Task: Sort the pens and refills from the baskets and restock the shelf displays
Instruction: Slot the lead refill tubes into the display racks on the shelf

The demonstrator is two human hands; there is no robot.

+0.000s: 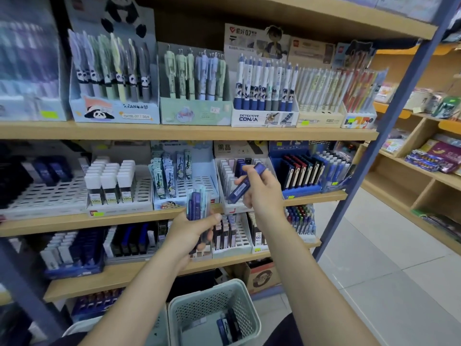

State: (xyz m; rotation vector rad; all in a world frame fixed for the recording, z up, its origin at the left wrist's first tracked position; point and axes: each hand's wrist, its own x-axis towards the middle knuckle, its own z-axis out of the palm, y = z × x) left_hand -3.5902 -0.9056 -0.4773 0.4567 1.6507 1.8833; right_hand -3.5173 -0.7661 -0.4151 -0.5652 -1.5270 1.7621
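Note:
My right hand [259, 191] pinches one blue refill box [245, 182], tilted, in front of a white slotted display rack [225, 181] on the middle shelf. That rack has a few boxes at its back. My left hand [193, 233] grips a bundle of several blue and pale refill boxes [198, 204], upright, lower and to the left. Below me stands a pale perforated basket [239, 303] with a few dark blue refill boxes [229, 325] lying in it.
The top shelf [189, 132] carries upright pen displays. The middle and lower shelves hold refill racks, some partly filled. A blue metal post [389, 126] frames the shelving on the right. Beyond it lie tiled floor [386, 258] and another wooden shelf unit [419, 171].

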